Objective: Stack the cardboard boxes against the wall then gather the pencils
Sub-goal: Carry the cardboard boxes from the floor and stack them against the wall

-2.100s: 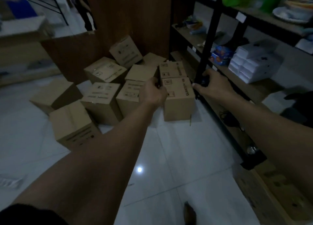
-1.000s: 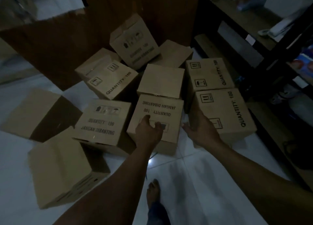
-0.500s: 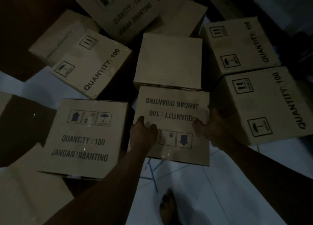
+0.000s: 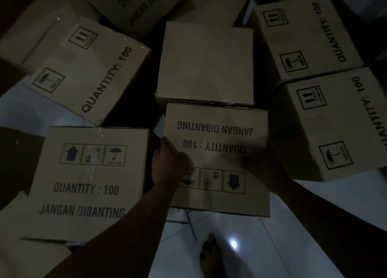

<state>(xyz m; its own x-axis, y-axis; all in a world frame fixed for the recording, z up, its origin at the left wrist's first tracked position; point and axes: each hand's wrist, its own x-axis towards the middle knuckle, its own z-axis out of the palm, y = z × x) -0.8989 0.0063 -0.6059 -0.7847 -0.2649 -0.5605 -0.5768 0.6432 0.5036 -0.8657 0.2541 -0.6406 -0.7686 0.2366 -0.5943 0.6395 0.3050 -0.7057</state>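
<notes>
Several cardboard boxes lie scattered on a white tiled floor in dim light. The centre box [image 4: 217, 135], printed upside down with "QUANTITY : 100", is held on both sides: my left hand [image 4: 168, 164] grips its left edge and my right hand [image 4: 261, 167] presses its right side. A plain box [image 4: 206, 62] sits just behind it, touching. A box with upright print [image 4: 88, 185] stands to its left. Two boxes [image 4: 335, 123] [image 4: 307, 33] stand at the right. Thin blue pencils [image 4: 191, 223] lie on the floor under the held box's front edge.
More boxes lie at the upper left [image 4: 88, 64] and top [image 4: 134, 3], tilted. Another box corner [image 4: 31, 256] shows at the bottom left. My bare foot [image 4: 211, 259] stands on the white tiles [image 4: 282, 246] below the held box.
The view has closed in on the boxes. My hands went from the right-hand box to the centre box, and both now clamp its sides.
</notes>
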